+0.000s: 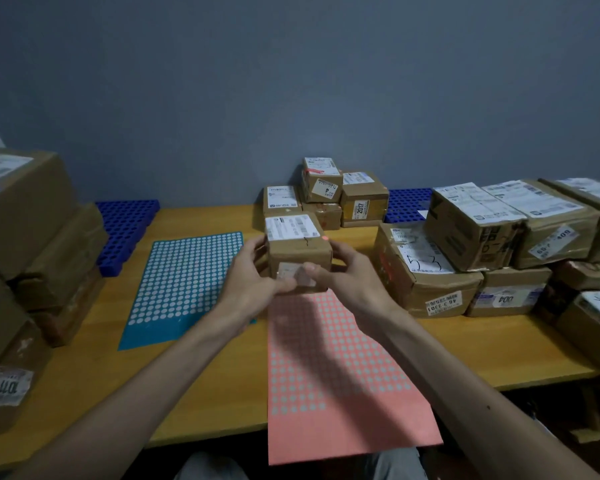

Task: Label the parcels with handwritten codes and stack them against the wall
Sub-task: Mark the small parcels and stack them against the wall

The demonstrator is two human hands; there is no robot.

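Observation:
Both my hands hold a small brown cardboard parcel (300, 249) above the middle of the wooden table (201, 372). It has a white shipping label on top, a small red dot sticker near its top right corner and a pale label on its near face. My left hand (253, 271) grips its left side with the thumb on the near face. My right hand (343, 271) grips its right side, thumb pressing the pale label. Behind it, a small stack of labelled parcels (329, 195) stands against the grey wall.
A teal sheet of round stickers (187, 285) lies at centre left, and a pink sticker sheet (333, 372) hangs over the front edge. Piles of larger parcels stand at the right (492, 247) and the left (32, 244). Blue perforated trays (127, 230) lie at the back.

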